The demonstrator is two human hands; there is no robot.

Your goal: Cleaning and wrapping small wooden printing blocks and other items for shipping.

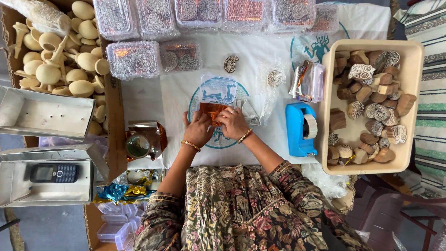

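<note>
My left hand (197,130) and my right hand (233,123) press side by side on a small orange-brown packet (211,110) lying on the white cloth (148,97). A clear plastic sleeve with a blue print (217,89) sticks out just beyond the packet. Both hands have their fingers curled onto the packet's near edge. A ring shows on my right hand, and a bangle circles each wrist.
A blue tape dispenser (301,128) stands right of my hands. Further right is a cream tray (416,65) of carved wooden blocks. Clear boxes (134,59) of blocks line the far side. Left are clay pieces (55,51) in a carton, metal boxes and a phone (55,173).
</note>
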